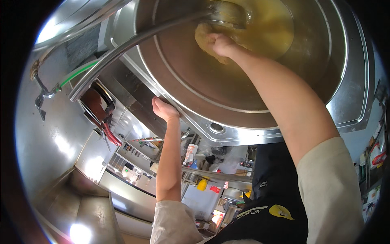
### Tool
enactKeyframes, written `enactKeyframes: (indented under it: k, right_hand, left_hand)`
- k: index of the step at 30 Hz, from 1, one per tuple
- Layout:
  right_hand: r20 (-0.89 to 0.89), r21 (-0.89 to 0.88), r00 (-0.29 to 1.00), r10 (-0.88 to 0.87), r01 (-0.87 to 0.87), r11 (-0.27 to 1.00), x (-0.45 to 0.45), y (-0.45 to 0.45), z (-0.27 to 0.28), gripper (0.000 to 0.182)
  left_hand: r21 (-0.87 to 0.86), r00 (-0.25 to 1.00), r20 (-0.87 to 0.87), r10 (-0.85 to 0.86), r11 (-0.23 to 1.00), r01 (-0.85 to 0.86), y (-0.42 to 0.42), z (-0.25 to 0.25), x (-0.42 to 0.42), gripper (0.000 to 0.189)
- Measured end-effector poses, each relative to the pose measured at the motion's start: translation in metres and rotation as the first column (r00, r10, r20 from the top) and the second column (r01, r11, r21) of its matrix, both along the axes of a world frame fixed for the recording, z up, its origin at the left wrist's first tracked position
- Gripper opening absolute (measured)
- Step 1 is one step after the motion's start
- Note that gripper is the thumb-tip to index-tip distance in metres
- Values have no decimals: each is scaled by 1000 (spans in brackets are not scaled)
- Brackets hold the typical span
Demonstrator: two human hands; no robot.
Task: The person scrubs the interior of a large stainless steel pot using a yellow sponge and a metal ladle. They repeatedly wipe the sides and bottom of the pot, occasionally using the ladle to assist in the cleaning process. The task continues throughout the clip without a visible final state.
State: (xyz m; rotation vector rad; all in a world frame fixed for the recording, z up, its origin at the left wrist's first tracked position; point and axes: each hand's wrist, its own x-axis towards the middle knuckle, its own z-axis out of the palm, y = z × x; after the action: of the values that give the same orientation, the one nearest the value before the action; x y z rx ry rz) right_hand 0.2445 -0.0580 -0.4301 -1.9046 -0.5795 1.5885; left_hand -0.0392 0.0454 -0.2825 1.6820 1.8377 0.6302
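Observation:
Inside a large round metal cooking vessel [210,91] set in a steel surround, my right hand [224,45] grips a tan, fibrous pad [203,38] that looks like a loofah scrubber. Murky yellow liquid [269,33] pools beside it. A metal ladle [227,13] with a deep cylindrical bowl lies just above the pad, its long handle [137,38] crossing the vessel's left rim. My left hand [166,109] rests with curled fingers against the outer edge of the steel surround [201,129]; its grip there is partly hidden.
A wall tap [45,91] with a green hose [77,73] is at the left. Below it hang pans [94,102] with red handles. Shelving holding bags and containers [210,158] stands behind my left arm. A round hole [217,127] opens in the surround's near corner.

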Motion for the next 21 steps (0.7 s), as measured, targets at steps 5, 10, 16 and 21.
enactKeyframes:
  k: [5, 10, 16, 21]
  right_hand:
    - [-8, -253, 946, 323, -314, 915, -6, -25, -23, 53]
    - [-38, -5, 999, -31, 31, 1000, 10, -3, -14, 47]
    - [146, -229, 923, 355, -318, 920, -39, -22, -75, 42]
    - [-225, -376, 918, 326, -391, 840, 33, -24, 31, 40]
  left_hand:
    - [-11, 1000, -5, -9, 1000, 9, -8, 4, 11, 28]
    - [-66, 997, 74, 34, 997, -29, 0, 4, 1, 29]
    - [-84, 998, 57, 13, 996, -8, -2, 1, 14, 31]
    - [-78, 998, 48, 44, 996, -41, 0, 2, 0, 31]
